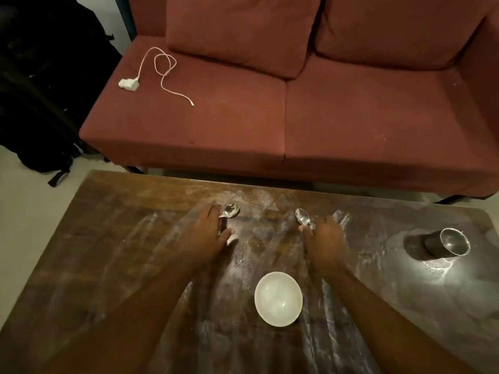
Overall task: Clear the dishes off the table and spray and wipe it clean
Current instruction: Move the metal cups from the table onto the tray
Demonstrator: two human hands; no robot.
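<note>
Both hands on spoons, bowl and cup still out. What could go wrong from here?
1. Pulling back, either forearm could clip the white bowl sitting between them.
2. The metal cup stands near the table edge; a careless sweep may tip it.
3. The left hand and right hand could drag the spoons through the white residue.

Dim warm light. Ahead of me: red fabric sofa [297, 109], two back cushions [243, 31], on dark legs. White charger and cable [129, 84] lie on its left seat. Black bag [40, 90] at left. Pale floor [24, 211].
</note>
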